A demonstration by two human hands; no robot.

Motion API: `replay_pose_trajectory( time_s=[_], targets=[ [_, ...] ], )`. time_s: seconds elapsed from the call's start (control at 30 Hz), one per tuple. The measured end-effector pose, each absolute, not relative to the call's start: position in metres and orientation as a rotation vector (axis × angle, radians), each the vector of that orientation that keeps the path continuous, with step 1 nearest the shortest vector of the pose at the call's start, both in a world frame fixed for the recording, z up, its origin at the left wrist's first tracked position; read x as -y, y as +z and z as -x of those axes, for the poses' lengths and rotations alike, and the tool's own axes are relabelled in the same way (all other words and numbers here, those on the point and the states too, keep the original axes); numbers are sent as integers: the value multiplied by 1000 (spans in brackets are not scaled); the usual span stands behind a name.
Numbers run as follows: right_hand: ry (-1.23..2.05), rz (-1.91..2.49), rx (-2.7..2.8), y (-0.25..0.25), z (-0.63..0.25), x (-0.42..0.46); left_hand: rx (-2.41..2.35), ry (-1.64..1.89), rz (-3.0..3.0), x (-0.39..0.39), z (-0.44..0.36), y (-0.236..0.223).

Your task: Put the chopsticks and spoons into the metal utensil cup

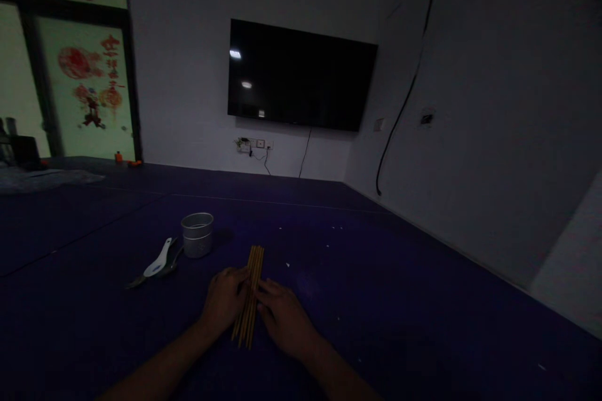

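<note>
A bundle of chopsticks [255, 263] lies lengthwise on the dark blue table, its lower ends a little uneven and fanned. From the left side, my left hand [226, 293] closes against the bundle, with its fingertips on the sticks. On the other side my right hand [282, 313] presses its bent fingers to the same bundle. Both hands are around the middle of the sticks. To the left stands a grey metal cup [197, 237], upright. Beside it rest a white spoon [160, 259] and a metal spoon [170, 268], partly overlapping another dark utensil.
Small white scraps [288, 264] are scattered on the blue table [423, 301]. A plastic sheet [47, 180] lies at the far left, near orange objects [118, 156]. A wall with a television [301, 75] and a hanging black cable [399, 116] bounds the table.
</note>
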State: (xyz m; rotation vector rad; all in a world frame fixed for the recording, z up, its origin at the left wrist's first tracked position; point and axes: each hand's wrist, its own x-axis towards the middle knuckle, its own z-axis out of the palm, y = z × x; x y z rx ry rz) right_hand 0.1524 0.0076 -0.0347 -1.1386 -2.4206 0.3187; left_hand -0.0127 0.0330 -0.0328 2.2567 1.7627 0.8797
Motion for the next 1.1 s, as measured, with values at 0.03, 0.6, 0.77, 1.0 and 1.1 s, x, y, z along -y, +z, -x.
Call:
replay_pose_trajectory(
  time_s=[0.03,0.6,0.77,1.0,1.1],
  targets=[
    [320,1137,2418,-35,-152,-8,-1769,872,-2262,-33,13,-33],
    [248,1188,2437,-37,-152,-7,-1785,817,-2322,-38,13,-39],
    [274,1137,2411,-32,-152,-4,-1756,951,-2317,-36,13,-38],
    [288,1125,2405,-31,-151,-3,-1807,910,-2332,-34,13,-37],
    [280,1114,2395,-32,-151,-4,-1827,875,-2318,-34,13,-36]
  ],
)
